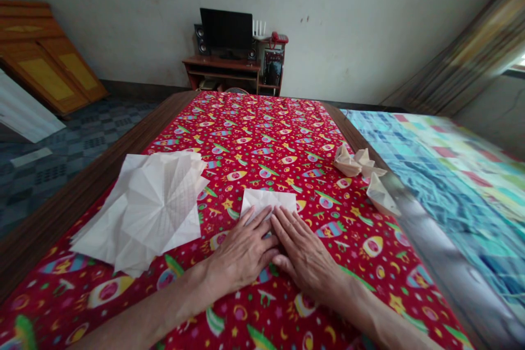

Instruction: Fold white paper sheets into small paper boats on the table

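A folded sheet of white paper (268, 197) lies flat on the red patterned cloth in front of me. My left hand (250, 243) rests on its near left part with the fingers stretched out. From the other side, my right hand (301, 246) presses on its near right part, fingers straight and lying flat. The fingertips of both hands almost meet at the paper's middle, and its near edge is hidden under them. To the left is a pile of creased white paper sheets (159, 208). Several folded paper pieces (355, 163) sit at the right edge of the cloth.
The red cloth (262, 136) covers a dark wooden table (151, 123). A bed with a blue checked cover (443, 175) adjoins on the right. Beyond the far end stands a desk (223, 65) with a monitor (227, 30). A wooden cabinet (53, 65) is at the far left.
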